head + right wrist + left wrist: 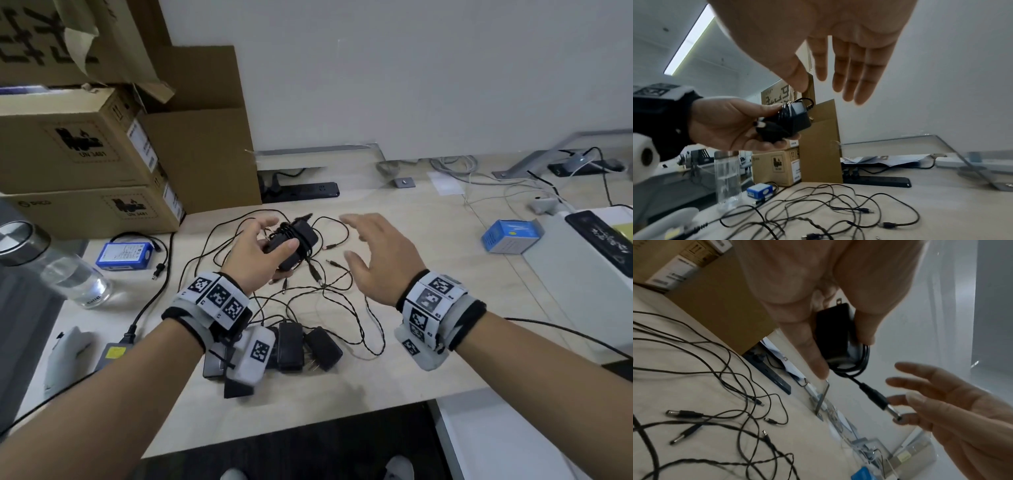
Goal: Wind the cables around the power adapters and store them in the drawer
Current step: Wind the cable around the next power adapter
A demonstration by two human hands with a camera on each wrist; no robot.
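My left hand (260,246) grips a black power adapter (297,240) with its cable wound around it, lifted above the desk. In the left wrist view the adapter (835,331) sits between thumb and fingers, and its barrel plug (882,402) sticks out free. My right hand (373,253) hovers to the right of it with fingers spread and straight, holding nothing; it shows the same way in the right wrist view (838,61). Several more black adapters (301,346) lie near the desk's front edge, their loose cables (308,294) tangled across the middle. No drawer is in view.
Cardboard boxes (85,147) are stacked at the back left. A clear bottle (51,260) and a blue battery pack (124,255) stand left of the cables. A black power strip (301,192) lies at the back, a small blue box (512,236) at the right.
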